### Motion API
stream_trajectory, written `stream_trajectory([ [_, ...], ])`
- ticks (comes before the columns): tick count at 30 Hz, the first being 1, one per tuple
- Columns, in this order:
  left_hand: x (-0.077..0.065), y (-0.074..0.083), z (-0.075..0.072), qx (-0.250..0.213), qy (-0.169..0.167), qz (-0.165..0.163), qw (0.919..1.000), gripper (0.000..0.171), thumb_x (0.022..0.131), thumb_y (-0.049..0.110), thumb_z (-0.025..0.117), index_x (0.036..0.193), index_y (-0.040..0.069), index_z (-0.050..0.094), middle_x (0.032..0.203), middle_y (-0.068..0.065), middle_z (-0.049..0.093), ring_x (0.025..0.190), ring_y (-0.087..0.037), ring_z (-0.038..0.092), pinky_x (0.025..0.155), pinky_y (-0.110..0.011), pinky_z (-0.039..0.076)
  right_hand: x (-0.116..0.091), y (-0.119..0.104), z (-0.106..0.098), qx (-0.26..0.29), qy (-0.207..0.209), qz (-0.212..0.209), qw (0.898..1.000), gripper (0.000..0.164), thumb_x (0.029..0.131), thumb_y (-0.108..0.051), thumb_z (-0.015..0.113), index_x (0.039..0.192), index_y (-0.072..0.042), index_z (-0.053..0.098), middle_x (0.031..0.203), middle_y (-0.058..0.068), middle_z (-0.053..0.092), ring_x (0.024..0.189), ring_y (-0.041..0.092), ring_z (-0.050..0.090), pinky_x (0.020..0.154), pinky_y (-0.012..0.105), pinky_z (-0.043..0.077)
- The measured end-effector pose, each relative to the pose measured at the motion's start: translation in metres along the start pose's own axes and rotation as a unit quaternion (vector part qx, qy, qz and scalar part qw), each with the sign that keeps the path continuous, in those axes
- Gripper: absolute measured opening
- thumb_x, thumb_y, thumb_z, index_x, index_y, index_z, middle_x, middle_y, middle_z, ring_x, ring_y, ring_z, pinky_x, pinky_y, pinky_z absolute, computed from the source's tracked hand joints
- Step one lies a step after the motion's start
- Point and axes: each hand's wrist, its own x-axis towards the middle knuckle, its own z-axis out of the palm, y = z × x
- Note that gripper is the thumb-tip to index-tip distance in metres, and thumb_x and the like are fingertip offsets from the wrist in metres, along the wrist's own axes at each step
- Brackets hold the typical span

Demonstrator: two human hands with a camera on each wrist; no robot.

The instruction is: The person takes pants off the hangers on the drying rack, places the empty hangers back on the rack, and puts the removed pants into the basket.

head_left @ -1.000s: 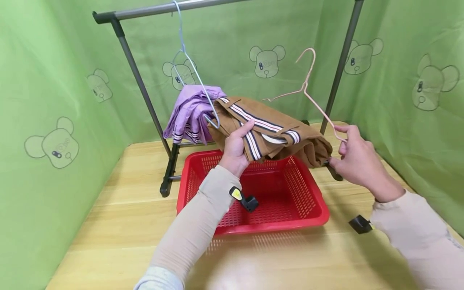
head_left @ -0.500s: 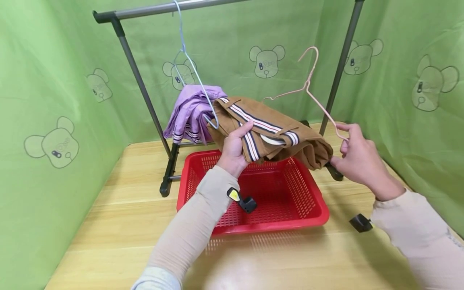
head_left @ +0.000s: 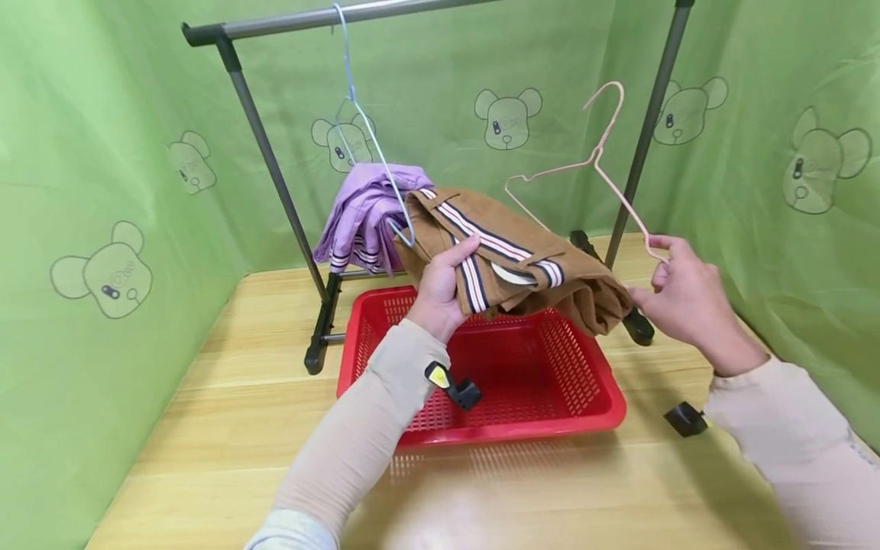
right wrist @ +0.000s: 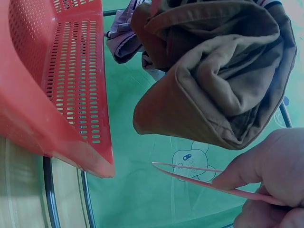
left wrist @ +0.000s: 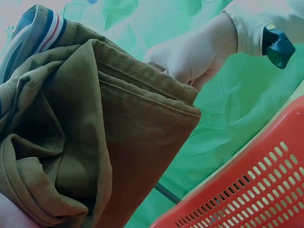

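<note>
Green curtains [head_left: 419, 84] surround the worktop [head_left: 213, 451]. Above one red basket [head_left: 512, 434], the left hand [head_left: 441, 290] grips one bunched brown garment [head_left: 529, 229] with striped trim [head_left: 505, 245]; the right hand [head_left: 687, 298] pinches one thin pink hanger [head_left: 597, 155]. One blue hanger [head_left: 351, 95] hangs left.

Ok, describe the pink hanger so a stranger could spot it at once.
Find the grey rack before the green backdrop. Near its right-hand post, the person's right hand holds a thin wire hanger by one end. It is pink with its hook free, unlike the blue hanger hooked over the bar.
</note>
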Motion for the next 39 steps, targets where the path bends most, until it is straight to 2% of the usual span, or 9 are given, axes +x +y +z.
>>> stream_trajectory([
  [4,-0.003,0.0,0.0,0.005,-0.006,-0.011,0.9999,0.016,0.098,0.008,0.05,0.089,0.007,0.063,0.08,-0.004,0.068,0.072,-0.014,0.067,0.069,-0.027,0.056,0.002,0.001,-0.001,0.003,0.008,0.003,1.0,0.069,0.081,-0.006,0.07,0.139,0.01,0.036,0.069,0.007,0.05,0.06,0.025,0.044,0.066,0.044,0.038],
  [16,-0.011,0.0,0.0,0.025,-0.006,-0.033,0.9991,0.015,0.097,0.009,0.05,0.089,0.008,0.063,0.08,-0.003,0.068,0.071,-0.014,0.066,0.066,-0.027,0.056,0.005,0.0,-0.004,0.037,0.014,0.031,0.999,0.061,0.081,-0.007,0.073,0.134,0.008,0.046,0.068,0.006,0.047,0.057,0.019,0.041,0.052,0.033,0.037],
  [24,-0.015,-0.001,-0.002,0.034,-0.006,-0.047,0.9983,0.014,0.097,0.009,0.05,0.089,0.008,0.062,0.079,-0.003,0.068,0.071,-0.014,0.067,0.067,-0.028,0.056,0.006,0.001,-0.005,0.063,0.017,0.041,0.997,0.06,0.081,-0.006,0.072,0.134,0.006,0.046,0.071,0.007,0.045,0.056,0.016,0.039,0.047,0.031,0.037],
  [28,-0.018,0.0,-0.002,0.034,-0.011,-0.06,0.9976,0.013,0.097,0.01,0.05,0.091,0.008,0.062,0.081,-0.004,0.068,0.072,-0.014,0.067,0.068,-0.028,0.056,0.007,0.002,-0.005,0.073,0.022,0.038,0.996,0.056,0.085,-0.012,0.071,0.132,0.007,0.048,0.07,0.006,0.044,0.055,0.015,0.038,0.047,0.031,0.035],
  [31,-0.021,0.001,-0.001,0.033,-0.014,-0.065,0.9972,0.013,0.097,0.011,0.05,0.093,0.007,0.062,0.082,-0.004,0.069,0.073,-0.014,0.067,0.069,-0.029,0.056,0.008,0.002,-0.006,0.084,0.029,0.035,0.995,0.051,0.092,-0.024,0.066,0.13,0.006,0.051,0.066,0.005,0.044,0.052,0.015,0.037,0.044,0.031,0.034],
  [34,-0.024,0.001,0.0,0.03,-0.012,-0.07,0.997,0.012,0.097,0.011,0.051,0.094,0.007,0.062,0.083,-0.004,0.069,0.073,-0.014,0.067,0.069,-0.028,0.056,0.009,0.003,-0.005,0.1,0.034,0.038,0.994,0.05,0.099,-0.035,0.054,0.128,0.006,0.054,0.068,0.005,0.049,0.051,0.013,0.04,0.042,0.03,0.036],
  [39,-0.026,0.001,-0.001,0.032,-0.008,-0.079,0.9963,0.013,0.097,0.011,0.05,0.092,0.007,0.062,0.081,-0.004,0.068,0.072,-0.014,0.067,0.068,-0.029,0.056,0.01,0.003,-0.004,0.114,0.05,0.038,0.992,0.047,0.103,-0.034,0.042,0.124,0.005,0.057,0.081,0.009,0.056,0.057,0.015,0.045,0.042,0.028,0.039],
])
